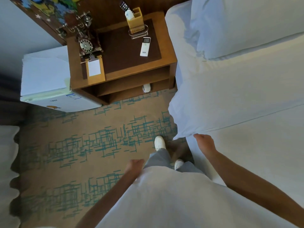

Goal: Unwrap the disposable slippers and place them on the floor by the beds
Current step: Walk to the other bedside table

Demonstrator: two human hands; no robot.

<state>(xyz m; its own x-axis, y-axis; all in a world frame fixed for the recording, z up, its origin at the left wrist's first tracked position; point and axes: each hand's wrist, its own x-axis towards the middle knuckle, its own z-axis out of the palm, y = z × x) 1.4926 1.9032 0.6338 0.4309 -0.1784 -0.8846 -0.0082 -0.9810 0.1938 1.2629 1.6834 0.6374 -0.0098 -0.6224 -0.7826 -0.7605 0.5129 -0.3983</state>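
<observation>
Slippers (146,88): white pack on nightstand (171,46) lower shelf, right end, only its near end showing, axis unclear | right hand (204,143): fingers curled, pinching duvet (230,99) corner at bed edge | left hand (134,167): near hip, loosely curled, blurred, holding nothing visible | carpet (65,129) between beds

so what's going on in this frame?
A person stands on the patterned carpet between two beds, facing the nightstand. The right hand touches the corner of the white duvet on the right-hand bed. The left hand hangs by the hip, holding nothing. A white packet-like thing sits in the nightstand's shelf; unclear if it's slippers.
</observation>
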